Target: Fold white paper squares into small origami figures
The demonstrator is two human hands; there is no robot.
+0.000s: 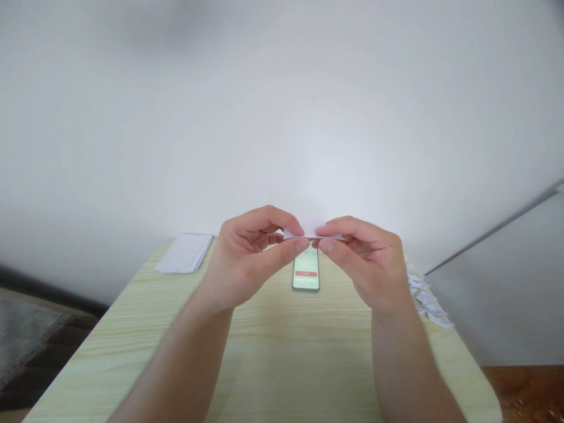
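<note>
A small folded piece of white paper point(312, 230) is held up in front of me, seen nearly edge-on. My left hand point(255, 252) pinches its left part between thumb and fingers. From the other side, my right hand point(368, 252) pinches it the same way, the two thumbs almost meeting under its near edge. Below and behind the paper a phone point(305, 281) lies on the table, its lit screen showing a red bar; the fingers and paper hide its top end.
A stack of white paper sheets point(183, 254) lies at the table's far left. Several folded paper pieces point(429, 302) are heaped along the right edge, partly behind my right wrist. The pale wooden table point(291, 358) stands against a white wall point(282, 117).
</note>
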